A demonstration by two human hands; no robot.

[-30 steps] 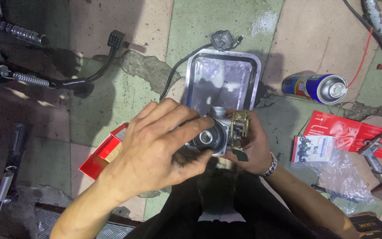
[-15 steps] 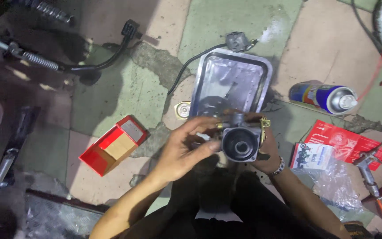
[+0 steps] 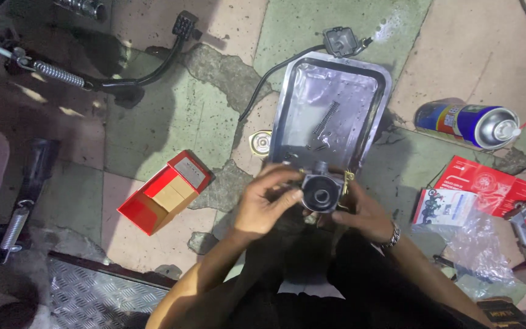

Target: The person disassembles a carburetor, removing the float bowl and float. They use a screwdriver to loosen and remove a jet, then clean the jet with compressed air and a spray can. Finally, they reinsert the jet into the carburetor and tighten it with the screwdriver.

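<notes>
Both my hands hold a small grey metal carburettor-like part (image 3: 322,194) with a round black bore, just above my lap. My left hand (image 3: 266,204) grips its left side with fingers curled over the top. My right hand (image 3: 363,213), with a metal wristband, cups it from the right and below. Directly behind the part lies a shiny metal tray (image 3: 287,97) with a thin spring (image 3: 327,119) and a few small screws in it.
An open red cardboard box (image 3: 165,190) lies left of my hands. A blue spray can (image 3: 467,123) lies at the right, with a red packet (image 3: 494,186) and clear plastic bag (image 3: 473,244) below it. A small round metal cap (image 3: 261,144) and black cable (image 3: 269,79) sit beside the tray. Springs and black bars lie far left.
My left hand has drawn back from covering the part, so its round bore now shows. The view has shifted, and the part sits lower, in front of the tray's near edge.
</notes>
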